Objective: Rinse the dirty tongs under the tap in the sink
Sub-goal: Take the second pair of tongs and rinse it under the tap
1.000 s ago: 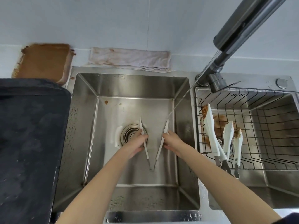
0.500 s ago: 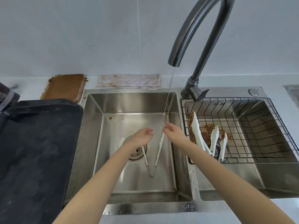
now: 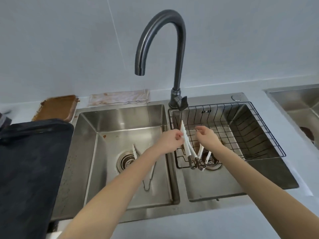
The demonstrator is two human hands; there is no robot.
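One pair of white-tipped tongs point(image 3: 147, 184) lies flat in the left basin of the sink point(image 3: 120, 116), partly under my left forearm. A thin stream of water falls from the dark curved tap point(image 3: 160, 31) into that basin. Several more white tongs point(image 3: 201, 151) stand in the black wire basket point(image 3: 259, 128) in the right basin, with brown stains beneath them. My left hand point(image 3: 170, 140) reaches across the divider and is closed on the tallest tongs point(image 3: 186, 144) in the basket. My right hand point(image 3: 207, 135) hovers just above the basket with fingers apart, holding nothing.
A large black tray point(image 3: 34, 161) covers the counter to the left. Behind it sits a brown-smeared board point(image 3: 57, 107), and a stained cloth point(image 3: 119, 99) lies behind the sink. Another steel basin point(image 3: 296, 104) is at the far right. The left basin's drain point(image 3: 126, 161) is uncovered.
Both hands have let go of the tongs in the left basin and moved right to the wire basket. My left hand has taken hold of the tallest tongs there.
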